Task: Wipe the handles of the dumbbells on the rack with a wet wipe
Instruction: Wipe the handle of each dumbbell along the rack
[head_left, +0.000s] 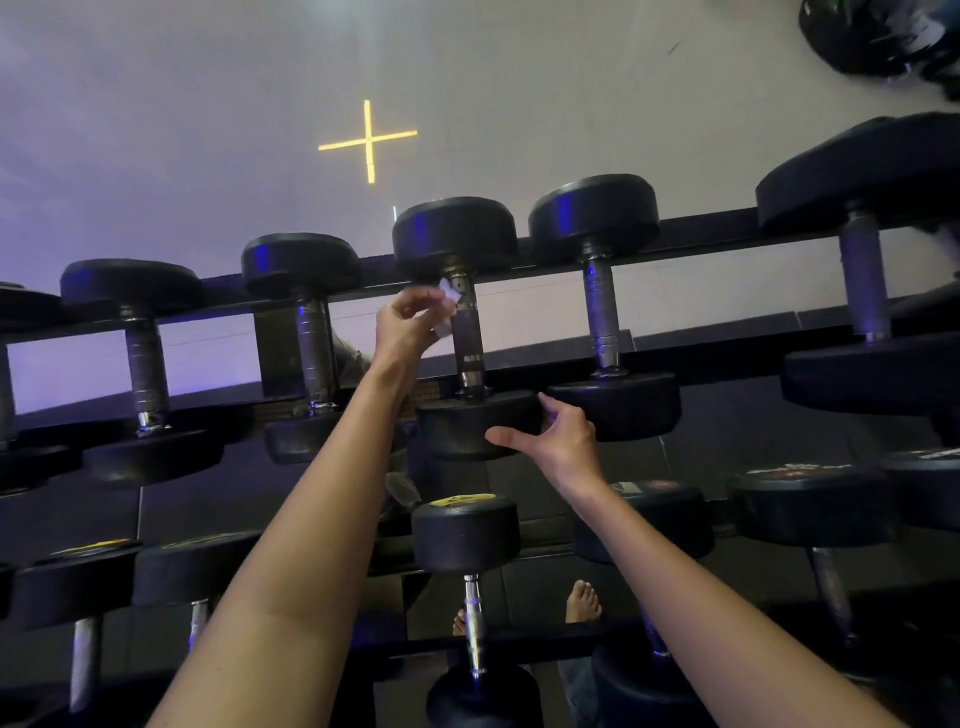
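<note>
- Left hand: fingers curled, pinching white wipe against far end of handle.
- Right hand: fingers loosely spread, gripping nothing, apparently touching near head of the same dumbbell.
- Dumbbell: mid-row, upper rack tier.

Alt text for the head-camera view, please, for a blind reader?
A person's left hand holds a white wet wipe against a dumbbell handle on the upper rack tier, while the right hand touches that dumbbell's near end. More black dumbbells fill both tiers.
</note>
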